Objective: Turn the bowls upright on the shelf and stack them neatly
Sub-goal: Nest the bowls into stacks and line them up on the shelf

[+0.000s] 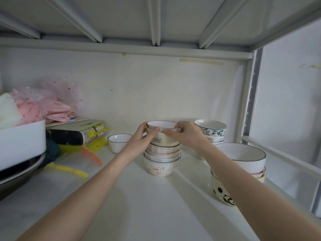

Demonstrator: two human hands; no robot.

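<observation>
Both hands, left (pixel 141 139) & right (pixel 186 134), pinch top bowl (pixel 162 125) on stack (pixel 162 153), frame ctr; shelf (pixel 147 197) below.

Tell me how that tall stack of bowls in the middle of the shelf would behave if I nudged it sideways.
The middle stack looks apt to tip: it is many bowls high on one small bottom bowl. The bowls differ in shape, so upper ones may slide or rock. They look like glazed ceramic, so probably heavy together and breakable. Both hands hold the top bowl.
</observation>
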